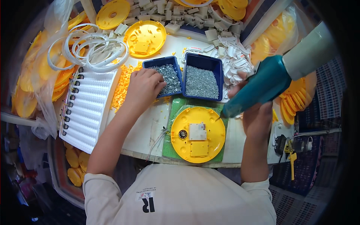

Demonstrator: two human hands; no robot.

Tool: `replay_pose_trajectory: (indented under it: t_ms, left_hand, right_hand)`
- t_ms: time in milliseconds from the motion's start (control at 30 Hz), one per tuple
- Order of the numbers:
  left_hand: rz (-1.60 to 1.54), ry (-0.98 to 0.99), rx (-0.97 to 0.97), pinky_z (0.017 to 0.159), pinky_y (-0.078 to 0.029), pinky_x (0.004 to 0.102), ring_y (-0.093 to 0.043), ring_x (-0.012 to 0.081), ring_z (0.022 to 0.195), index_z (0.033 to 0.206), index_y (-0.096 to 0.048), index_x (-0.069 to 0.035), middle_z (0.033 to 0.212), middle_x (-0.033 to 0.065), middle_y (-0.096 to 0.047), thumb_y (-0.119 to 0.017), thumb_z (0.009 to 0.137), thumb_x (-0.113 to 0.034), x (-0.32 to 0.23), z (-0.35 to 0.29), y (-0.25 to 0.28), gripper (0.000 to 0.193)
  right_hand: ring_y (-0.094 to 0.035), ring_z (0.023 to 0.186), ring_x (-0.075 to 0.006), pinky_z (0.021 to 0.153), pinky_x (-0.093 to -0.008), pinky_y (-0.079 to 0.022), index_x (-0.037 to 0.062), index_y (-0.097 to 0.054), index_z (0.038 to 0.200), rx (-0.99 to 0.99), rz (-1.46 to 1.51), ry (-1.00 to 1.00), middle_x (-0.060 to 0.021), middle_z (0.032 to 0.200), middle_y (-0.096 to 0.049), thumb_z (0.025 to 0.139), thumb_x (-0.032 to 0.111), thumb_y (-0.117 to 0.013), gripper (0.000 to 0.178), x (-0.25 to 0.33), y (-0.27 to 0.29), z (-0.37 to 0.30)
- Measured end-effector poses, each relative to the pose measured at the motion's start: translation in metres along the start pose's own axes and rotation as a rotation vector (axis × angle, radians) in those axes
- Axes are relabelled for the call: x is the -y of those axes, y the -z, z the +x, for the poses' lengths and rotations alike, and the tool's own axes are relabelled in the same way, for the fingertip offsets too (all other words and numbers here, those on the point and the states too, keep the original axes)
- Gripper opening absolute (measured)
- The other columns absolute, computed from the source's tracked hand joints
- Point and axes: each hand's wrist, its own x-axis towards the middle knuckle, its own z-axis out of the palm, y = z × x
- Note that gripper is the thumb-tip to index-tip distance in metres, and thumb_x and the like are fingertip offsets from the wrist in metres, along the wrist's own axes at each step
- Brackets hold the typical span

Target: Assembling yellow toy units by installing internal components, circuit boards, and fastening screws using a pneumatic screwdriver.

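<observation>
My left hand reaches over the smaller blue bin, its fingers curled down into the metal screws. Its fingertips are partly hidden, so anything pinched there does not show. In my right hand is a teal electric screwdriver, gripped around the body, its tip pointing down-left at the rim of a round yellow plastic housing. That housing lies on a green mat and carries a white block, a yellow square cover and a small round black part.
A larger blue bin of small metal pieces adjoins the first. Around them lie orange bits, white plastic parts, a white ridged tray, white rings and another yellow housing. Thin wires hang over the table's front edge.
</observation>
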Motion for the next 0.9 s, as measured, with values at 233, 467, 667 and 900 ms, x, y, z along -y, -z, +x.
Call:
replay_pose_trajectory:
  t_ms: [233, 467, 667, 900]
  left_hand:
    - [-0.337, -0.186, 0.084, 0.096, -0.042, 0.0447, -0.063, 0.0238, 0.108, 0.095, -0.071, -0.013, 0.103, 0.0021, -0.070, -0.073, 0.082, -0.012, -0.073, -0.057, 0.011, 0.013]
    - [-0.304, -0.259, 0.180, 0.099, -0.041, 0.0417, -0.062, 0.0187, 0.108, 0.096, -0.070, -0.013, 0.104, -0.0007, -0.069, -0.073, 0.087, -0.024, -0.107, -0.096, -0.001, 0.014]
    - [-0.359, -0.224, 0.141, 0.097, -0.040, 0.0414, -0.063, 0.0194, 0.104, 0.093, -0.070, -0.013, 0.101, -0.0006, -0.069, -0.079, 0.084, -0.024, -0.109, -0.099, -0.002, 0.017]
    - [-0.430, -0.176, 0.071, 0.097, -0.041, 0.0421, -0.064, 0.0218, 0.104, 0.096, -0.071, -0.012, 0.102, 0.0008, -0.069, -0.083, 0.080, -0.025, -0.106, -0.097, -0.001, 0.024]
  right_hand:
    - [-0.066, 0.096, -0.0274, 0.092, -0.0432, -0.052, -0.0058, -0.048, 0.138, 0.142, 0.384, -0.082, -0.0196, 0.101, -0.066, 0.098, 0.063, -0.053, 0.080, -0.022, -0.045, -0.031]
    - [-0.062, 0.078, -0.0233, 0.085, -0.0429, -0.050, -0.0046, -0.051, 0.135, 0.077, 0.541, -0.172, -0.0133, 0.083, -0.062, 0.093, 0.076, -0.047, 0.091, -0.026, -0.064, -0.062]
    - [-0.061, 0.077, -0.0230, 0.082, -0.0415, -0.049, -0.0015, -0.053, 0.134, 0.116, 0.531, -0.202, -0.0133, 0.084, -0.063, 0.086, 0.086, -0.047, 0.100, -0.022, -0.063, -0.066]
    - [-0.060, 0.075, -0.0239, 0.081, -0.0410, -0.049, 0.0009, -0.054, 0.131, 0.095, 0.531, -0.141, -0.0131, 0.082, -0.062, 0.086, 0.085, -0.046, 0.096, -0.022, -0.064, -0.064]
